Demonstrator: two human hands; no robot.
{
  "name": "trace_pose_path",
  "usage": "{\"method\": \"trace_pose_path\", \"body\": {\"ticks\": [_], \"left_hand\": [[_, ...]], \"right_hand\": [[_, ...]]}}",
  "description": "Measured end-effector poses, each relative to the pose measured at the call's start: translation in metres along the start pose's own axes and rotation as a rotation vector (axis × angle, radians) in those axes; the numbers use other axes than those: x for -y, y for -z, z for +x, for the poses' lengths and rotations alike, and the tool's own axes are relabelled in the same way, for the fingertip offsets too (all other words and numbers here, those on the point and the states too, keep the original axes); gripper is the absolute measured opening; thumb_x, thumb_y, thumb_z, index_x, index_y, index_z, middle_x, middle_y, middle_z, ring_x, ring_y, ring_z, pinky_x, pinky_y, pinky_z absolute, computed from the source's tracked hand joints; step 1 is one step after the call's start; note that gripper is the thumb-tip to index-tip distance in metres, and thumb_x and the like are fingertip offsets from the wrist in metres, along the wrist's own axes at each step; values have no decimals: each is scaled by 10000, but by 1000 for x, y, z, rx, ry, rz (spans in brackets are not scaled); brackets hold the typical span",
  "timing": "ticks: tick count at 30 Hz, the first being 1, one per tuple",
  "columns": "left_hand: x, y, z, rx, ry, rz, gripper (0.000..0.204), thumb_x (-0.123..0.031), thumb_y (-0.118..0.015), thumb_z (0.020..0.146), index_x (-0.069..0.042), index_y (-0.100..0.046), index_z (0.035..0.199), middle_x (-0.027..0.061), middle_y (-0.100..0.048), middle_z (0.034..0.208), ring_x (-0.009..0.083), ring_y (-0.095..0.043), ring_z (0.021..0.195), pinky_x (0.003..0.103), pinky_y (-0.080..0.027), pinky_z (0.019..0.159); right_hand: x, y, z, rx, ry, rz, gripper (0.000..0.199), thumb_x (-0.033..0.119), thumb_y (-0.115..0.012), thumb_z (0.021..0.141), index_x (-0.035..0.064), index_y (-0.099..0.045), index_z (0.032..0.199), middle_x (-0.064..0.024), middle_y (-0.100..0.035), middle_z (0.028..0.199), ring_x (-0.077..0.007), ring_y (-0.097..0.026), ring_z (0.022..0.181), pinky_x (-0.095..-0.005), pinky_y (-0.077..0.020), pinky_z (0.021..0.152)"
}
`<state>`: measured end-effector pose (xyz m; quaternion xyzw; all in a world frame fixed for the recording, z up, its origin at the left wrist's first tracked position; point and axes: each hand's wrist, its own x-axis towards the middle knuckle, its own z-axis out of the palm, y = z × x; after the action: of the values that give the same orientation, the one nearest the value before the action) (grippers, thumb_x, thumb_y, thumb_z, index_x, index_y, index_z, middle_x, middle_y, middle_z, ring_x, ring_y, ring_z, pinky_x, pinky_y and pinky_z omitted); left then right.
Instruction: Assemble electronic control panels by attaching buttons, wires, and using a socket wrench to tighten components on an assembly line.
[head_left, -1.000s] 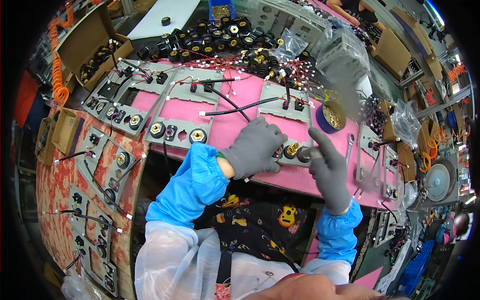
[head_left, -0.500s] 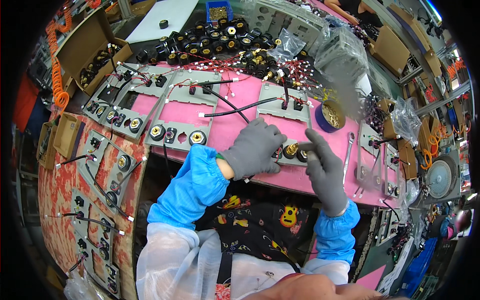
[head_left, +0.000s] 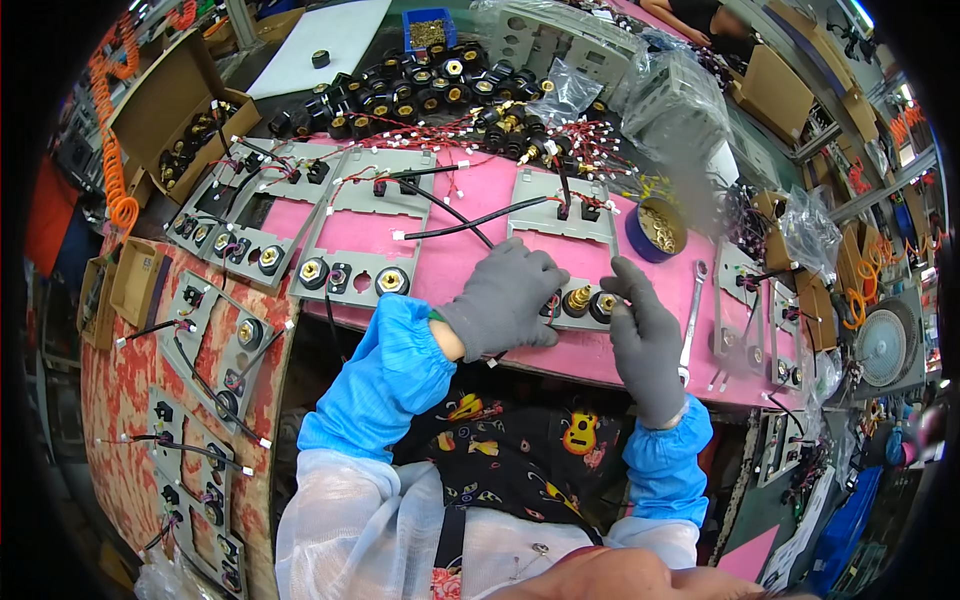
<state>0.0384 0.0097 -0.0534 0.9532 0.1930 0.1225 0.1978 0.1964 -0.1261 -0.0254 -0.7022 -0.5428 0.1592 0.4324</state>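
Note:
My left hand point(head_left: 505, 300), in a grey glove, curls its fingers over the left side of a grey metal panel point(head_left: 535, 188) lying on the pink mat. A brass fitting point(head_left: 577, 300) stands up from the panel's near strip, between my two hands. Beside it sits a black round fitting with a brass centre point(head_left: 602, 307). My right hand point(head_left: 645, 345), also gloved, is at that black fitting, index finger stretched out and thumb apart from it. Whether its fingertips touch the fitting is unclear. A black cable point(head_left: 480, 220) crosses to the panel's upper part.
A round tub of small brass parts point(head_left: 632, 238) and a wrench point(head_left: 693, 315) lie to the right. Further panels point(head_left: 335, 262) with fittings and wires spread left. Black fittings point(head_left: 430, 98) are heaped behind, near a blue bin point(head_left: 408, 32). Another person's arm point(head_left: 680, 25) shows far right.
My right fingers have shifted slightly off the brass fitting, toward the black fitting at its right. My left hand stays on the panel. The whole view has shifted slightly.

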Motion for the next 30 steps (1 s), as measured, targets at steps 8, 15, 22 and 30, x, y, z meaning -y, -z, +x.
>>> {"method": "trace_pose_path", "body": {"ticks": [8,15,22,30], "left_hand": [[0,-1,0,-18,6,5,664,-362,-829,606,-99,-642,1187,72,-635,1107,303,-547,1035,410,-461,932],[2,-5,1,-16,-7,-8,684,-379,-833,615,-92,-634,1203,80,-637,1126,312,-549,1041,418,-459,946],[14,18,-14,-246,17,-352,591,-376,-791,718,-81,-644,1208,120,-627,1205,307,-557,1147,421,-441,994],[19,25,-2,-42,530,11,379,-381,-617,899,-48,-688,1065,151,-708,846,299,-690,803,407,-526,728]], "right_hand": [[17,4,-6,65,-126,98,459,8,-462,887,1,-526,1341,-191,-695,1092,-193,-698,899,-313,-540,800],[18,7,-7,69,-220,240,423,42,-477,910,-17,-519,1327,-115,-705,919,-152,-664,832,-291,-530,742],[-17,17,8,-241,-100,-76,336,110,-538,925,41,-598,1248,-134,-698,875,-199,-672,733,-345,-526,676],[-67,4,19,-51,-261,-132,381,330,-534,923,70,-631,1184,-181,-688,865,-366,-670,820,-451,-506,721]]}}
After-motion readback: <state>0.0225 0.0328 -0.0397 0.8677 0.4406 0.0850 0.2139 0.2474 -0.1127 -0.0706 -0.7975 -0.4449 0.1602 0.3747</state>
